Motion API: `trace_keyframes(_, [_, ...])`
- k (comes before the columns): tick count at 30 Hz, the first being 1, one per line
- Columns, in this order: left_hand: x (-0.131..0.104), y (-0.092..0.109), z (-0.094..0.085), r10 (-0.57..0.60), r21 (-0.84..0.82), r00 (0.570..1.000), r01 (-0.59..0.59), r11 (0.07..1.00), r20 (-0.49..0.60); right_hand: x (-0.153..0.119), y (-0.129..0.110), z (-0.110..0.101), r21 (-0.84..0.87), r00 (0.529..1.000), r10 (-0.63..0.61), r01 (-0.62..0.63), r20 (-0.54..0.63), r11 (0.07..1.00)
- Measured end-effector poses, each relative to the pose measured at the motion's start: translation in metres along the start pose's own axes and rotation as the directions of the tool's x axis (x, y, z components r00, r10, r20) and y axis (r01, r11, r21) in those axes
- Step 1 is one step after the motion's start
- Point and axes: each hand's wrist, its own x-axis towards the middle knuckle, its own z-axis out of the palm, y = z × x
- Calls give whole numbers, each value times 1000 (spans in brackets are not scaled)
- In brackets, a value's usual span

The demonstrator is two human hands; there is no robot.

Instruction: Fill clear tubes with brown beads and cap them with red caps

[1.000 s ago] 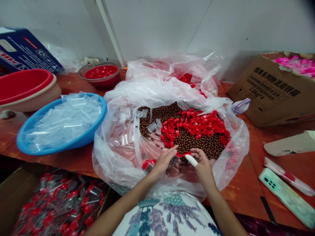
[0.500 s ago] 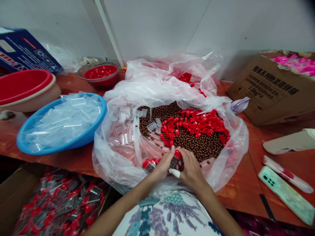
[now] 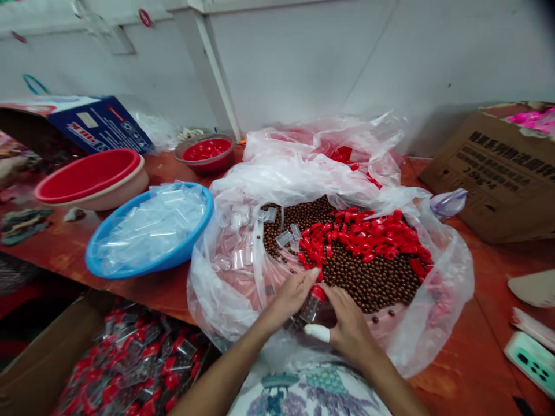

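A small clear plastic container with a red cap (image 3: 310, 307) is between my two hands, over the near edge of an open plastic bag (image 3: 225, 289). My left hand (image 3: 289, 299) closes on it from the left, fingertips beside a small red piece (image 3: 319, 277). My right hand (image 3: 349, 322), with a white wrap (image 3: 317, 332) on one digit, grips it from the right. Another container is partly hidden under my left hand. In the bag lie brown beads (image 3: 364, 280), a heap of red caps (image 3: 368, 234) and several clear empty containers (image 3: 237, 259).
On the left, a blue basin (image 3: 208, 222) holds clear flat pieces, near a red basin (image 3: 93, 173) and a bowl of red pieces (image 3: 206, 151). Below, a cardboard box (image 3: 41, 352) holds red-capped containers. On the right are a carton (image 3: 489, 167) and a phone (image 3: 531, 361).
The view has shifted left and up, so things appear farther right and lower. The red-capped container between my hands now shows more of its clear body.
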Motion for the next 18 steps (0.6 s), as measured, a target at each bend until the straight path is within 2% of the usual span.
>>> trace_keyframes(2, [18, -1, -25, 138, 250, 980, -100, 963, -141, 5, -7, 5, 66, 995, -3, -3, 103, 998])
trace_keyframes(4, [38, -6, -45, 223, 443, 946, -100, 891, -236, 9, -15, 9, 119, 975, -37, 11, 221, 993])
trace_keyframes(6, [56, -13, -56, 242, 553, 939, -69, 830, -246, 13, -23, 12, 154, 951, -72, 26, 301, 988])
trace_keyframes(8, [67, -20, -57, 241, 621, 946, -57, 781, -215, 16, -27, 12, 182, 943, -88, 30, 322, 983])
trace_keyframes(12, [72, -26, -49, 276, 679, 946, -89, 729, -173, 19, -25, 10, 221, 963, -84, 26, 254, 975])
trace_keyframes(18, [64, -24, -50, 281, 516, 941, -149, 844, -188, 27, -6, 12, 137, 977, -92, 66, 192, 988])
